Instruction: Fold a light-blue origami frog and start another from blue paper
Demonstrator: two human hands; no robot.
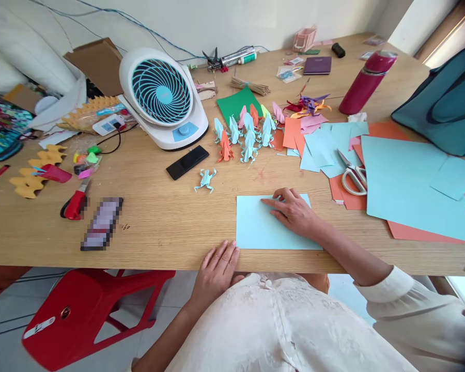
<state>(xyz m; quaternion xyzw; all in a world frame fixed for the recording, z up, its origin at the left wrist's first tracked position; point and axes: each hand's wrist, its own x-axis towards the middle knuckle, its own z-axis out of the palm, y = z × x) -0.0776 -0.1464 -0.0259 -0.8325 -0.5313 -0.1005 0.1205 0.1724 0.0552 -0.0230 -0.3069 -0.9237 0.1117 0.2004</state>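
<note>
A light blue sheet of paper (251, 225) lies flat near the table's front edge. My right hand (292, 212) rests on its upper right part, index finger stretched out to the left across the surface, the other fingers loosely bent. At the sheet's lower left corner lies my left hand (219, 266), its fingers flat on the table edge and their tips beside the paper. Neither hand grips anything. Beyond the sheet sits a light blue folded paper frog (205, 179). Several more folded paper figures (249, 142) stand in a group behind it, mostly light blue, with orange and pink ones.
White-handled scissors (354, 178) lie among coloured paper sheets (406, 181) on the right. A magenta flask (366, 85) and a teal bag (445, 103) stand behind. Leftward are a white fan (163, 98), a black phone (187, 162), a red-handled knife (76, 204) and a red stool (73, 315).
</note>
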